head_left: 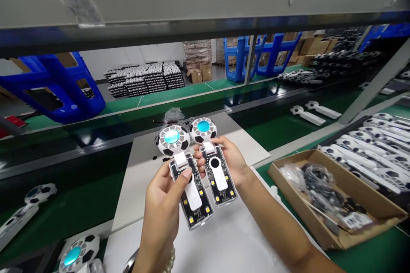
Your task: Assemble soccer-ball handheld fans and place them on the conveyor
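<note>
Left of the brown cardboard box [355, 190], I have the left hand [163, 204] closed around a black-and-white, football-headed plastic device [182, 161], the right hand [235, 160] closed around a matching device [215, 162].

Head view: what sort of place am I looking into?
Probably a factory assembly line: black-and-white football-headed plastic devices in hand show black circuit boards, a dark green conveyor belt runs behind, and black-and-white units lie stacked beyond it.

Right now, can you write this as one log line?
left hand: holds football-headed device; right hand: holds second football-headed device; circuit boards: showing; cardboard tray: right of hands
</note>
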Tool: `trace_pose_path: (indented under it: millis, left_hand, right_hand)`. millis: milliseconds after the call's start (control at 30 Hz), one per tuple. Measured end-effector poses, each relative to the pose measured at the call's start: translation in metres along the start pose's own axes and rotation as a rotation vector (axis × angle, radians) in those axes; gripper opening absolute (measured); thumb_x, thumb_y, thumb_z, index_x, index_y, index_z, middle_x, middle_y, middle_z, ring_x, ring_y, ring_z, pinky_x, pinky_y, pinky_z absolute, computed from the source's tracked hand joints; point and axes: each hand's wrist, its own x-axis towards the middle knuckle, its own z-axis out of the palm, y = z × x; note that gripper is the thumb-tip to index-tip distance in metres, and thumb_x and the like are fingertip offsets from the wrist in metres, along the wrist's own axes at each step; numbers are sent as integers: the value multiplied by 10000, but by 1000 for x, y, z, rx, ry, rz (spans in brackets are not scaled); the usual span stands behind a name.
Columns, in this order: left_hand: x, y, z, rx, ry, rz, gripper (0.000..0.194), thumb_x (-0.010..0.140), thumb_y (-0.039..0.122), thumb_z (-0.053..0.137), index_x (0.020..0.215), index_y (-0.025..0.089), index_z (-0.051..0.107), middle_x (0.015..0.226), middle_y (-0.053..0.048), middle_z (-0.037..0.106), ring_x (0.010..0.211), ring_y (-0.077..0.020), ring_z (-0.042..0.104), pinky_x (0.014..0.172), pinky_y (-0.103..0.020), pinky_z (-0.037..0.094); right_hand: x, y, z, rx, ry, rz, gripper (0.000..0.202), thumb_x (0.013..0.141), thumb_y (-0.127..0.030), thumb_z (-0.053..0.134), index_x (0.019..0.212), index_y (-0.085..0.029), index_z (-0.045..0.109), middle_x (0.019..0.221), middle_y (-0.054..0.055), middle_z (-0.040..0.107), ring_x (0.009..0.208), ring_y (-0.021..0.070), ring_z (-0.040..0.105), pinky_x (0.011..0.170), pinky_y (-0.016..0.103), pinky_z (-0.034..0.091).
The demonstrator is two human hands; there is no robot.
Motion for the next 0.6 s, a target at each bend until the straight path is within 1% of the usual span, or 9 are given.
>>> trace_pose_path:
  millis: [67, 133, 233, 300, 400, 600]
  left_hand:
    - [1, 0, 0, -5, 7, 0, 513, 682, 334, 746, 1142, 157, 602, 950, -96, 701, 830, -229, 666, 651, -272, 535]
    - [1, 0, 0, -3, 6, 6, 515, 686, 333, 743, 1149, 156, 600, 951, -96, 700, 822, -225, 665, 645, -269, 534]
    - [0, -1, -2, 0, -15, 14, 454, 702, 338, 731, 1099, 148, 618, 945, -97, 697, 785, -214, 666, 626, -266, 530]
    - [0, -2, -3, -3, -24, 19, 434, 712, 335, 724, 1089, 149, 616, 946, -95, 695, 768, -206, 665, 623, -266, 529]
    - [0, -3, -3, -3, -25, 28, 417, 722, 329, 718, 1085, 155, 613, 967, -93, 690, 789, -209, 665, 640, -270, 529]
    - [-1, -4, -4, 17, -28, 33, 358, 741, 334, 705, 1041, 159, 620, 966, -86, 687, 810, -215, 665, 644, -266, 525]
  right_hand:
    - [0, 0, 0, -6, 14, -11, 290, 789, -299, 396, 933, -90, 535, 731, 47, 571, 608, 143, 549, 561, 267, 477]
    - [0, 0, 0, -9, 0, -14, 282, 792, -293, 395, 936, -91, 529, 731, 49, 571, 612, 143, 547, 567, 268, 480]
    - [0, 1, 0, -2, -25, -8, 269, 791, -292, 398, 928, -96, 522, 732, 48, 566, 613, 140, 544, 574, 263, 479]
    - [-1, 1, 0, 11, -19, 2, 261, 784, -296, 406, 922, -103, 517, 733, 43, 561, 609, 137, 545, 572, 256, 474]
    - [-1, 2, 1, 26, -10, 9, 251, 779, -296, 421, 922, -113, 513, 740, 38, 561, 613, 137, 554, 581, 257, 474]
    - [-2, 3, 1, 41, -47, 8, 262, 786, -288, 415, 929, -97, 523, 766, 42, 552, 642, 128, 550, 597, 247, 478]
